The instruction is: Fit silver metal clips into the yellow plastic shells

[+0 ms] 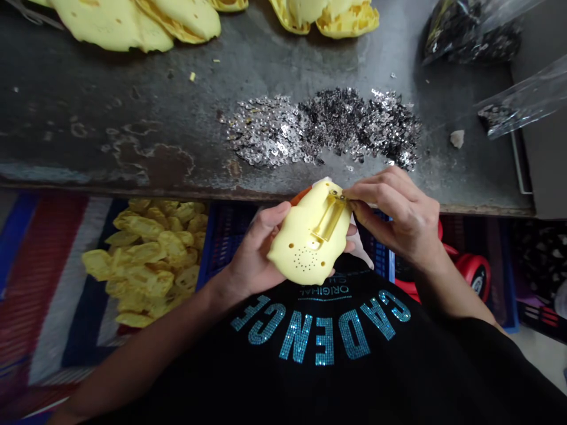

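Note:
A yellow plastic toy shell (301,236) lies in my left hand (261,248), whose fingers wrap round its side and underneath. The shell has a long battery compartment (328,218), screw holes and a patch of small speaker holes. At the compartment's upper end sit small metal contacts (339,196). My right hand (396,209) pinches at that end with thumb and forefinger; what lies between the fingertips is too small to make out. Beyond the hands, on the worktable, are heaps of small metal contact pieces, silvery (270,133) on the left and darker (336,118) on the right.
More yellow shells (133,23) lie at the table's (177,118) far side. Plastic bags (478,35) of metal pieces stand at the right. Below the edge, a pile of yellow shells (155,260) is at left, a blue crate (221,230) in the middle, a red object (473,274) at right.

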A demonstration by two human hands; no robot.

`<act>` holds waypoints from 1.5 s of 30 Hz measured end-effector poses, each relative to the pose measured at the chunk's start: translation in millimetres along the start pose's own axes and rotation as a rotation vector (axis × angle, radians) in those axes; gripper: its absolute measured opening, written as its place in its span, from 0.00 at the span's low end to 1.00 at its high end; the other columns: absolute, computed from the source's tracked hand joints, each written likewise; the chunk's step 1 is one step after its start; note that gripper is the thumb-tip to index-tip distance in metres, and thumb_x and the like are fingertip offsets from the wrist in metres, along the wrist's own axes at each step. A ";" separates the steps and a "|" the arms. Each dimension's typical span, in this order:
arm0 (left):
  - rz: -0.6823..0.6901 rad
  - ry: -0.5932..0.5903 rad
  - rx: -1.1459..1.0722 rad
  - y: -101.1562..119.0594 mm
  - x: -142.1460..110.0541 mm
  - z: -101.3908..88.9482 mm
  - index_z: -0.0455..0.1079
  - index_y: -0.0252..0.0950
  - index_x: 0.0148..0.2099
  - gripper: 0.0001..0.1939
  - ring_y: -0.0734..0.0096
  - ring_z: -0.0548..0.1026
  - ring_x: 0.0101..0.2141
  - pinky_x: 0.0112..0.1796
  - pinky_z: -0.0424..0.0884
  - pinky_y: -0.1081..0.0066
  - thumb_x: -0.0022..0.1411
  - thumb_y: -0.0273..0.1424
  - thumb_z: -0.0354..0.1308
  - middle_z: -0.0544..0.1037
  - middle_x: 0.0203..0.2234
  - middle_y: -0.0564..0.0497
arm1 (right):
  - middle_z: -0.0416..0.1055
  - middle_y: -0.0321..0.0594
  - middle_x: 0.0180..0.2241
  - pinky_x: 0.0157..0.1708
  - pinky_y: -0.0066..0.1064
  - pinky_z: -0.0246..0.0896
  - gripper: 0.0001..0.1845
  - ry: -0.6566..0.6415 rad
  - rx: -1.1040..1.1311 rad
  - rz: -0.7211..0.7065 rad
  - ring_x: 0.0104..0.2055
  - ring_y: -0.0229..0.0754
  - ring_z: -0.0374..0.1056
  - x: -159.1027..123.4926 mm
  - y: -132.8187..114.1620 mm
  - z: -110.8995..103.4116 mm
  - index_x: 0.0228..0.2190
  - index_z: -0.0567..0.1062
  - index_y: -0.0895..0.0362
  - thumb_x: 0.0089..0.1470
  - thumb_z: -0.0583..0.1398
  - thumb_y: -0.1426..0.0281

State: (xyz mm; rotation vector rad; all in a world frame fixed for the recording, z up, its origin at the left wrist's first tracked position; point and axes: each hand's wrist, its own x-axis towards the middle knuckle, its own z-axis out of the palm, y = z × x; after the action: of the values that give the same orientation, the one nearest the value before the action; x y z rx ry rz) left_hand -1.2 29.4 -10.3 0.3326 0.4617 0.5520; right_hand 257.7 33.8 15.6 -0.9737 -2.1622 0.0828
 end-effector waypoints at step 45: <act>0.071 -0.102 0.022 -8.8 -11.0 2.7 0.75 0.35 0.70 0.31 0.40 0.91 0.50 0.39 0.89 0.58 0.74 0.47 0.66 0.91 0.53 0.38 | 0.85 0.39 0.49 0.47 0.42 0.75 0.13 -0.006 0.051 0.033 0.46 0.45 0.80 0.8 -12.2 1.1 0.54 0.84 0.46 0.77 0.63 0.72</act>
State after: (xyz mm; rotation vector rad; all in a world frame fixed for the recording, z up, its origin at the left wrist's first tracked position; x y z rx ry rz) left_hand -4.4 15.6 -8.2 0.3977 0.3589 0.5964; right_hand 249.1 25.9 19.4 -0.9813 -2.1395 0.1564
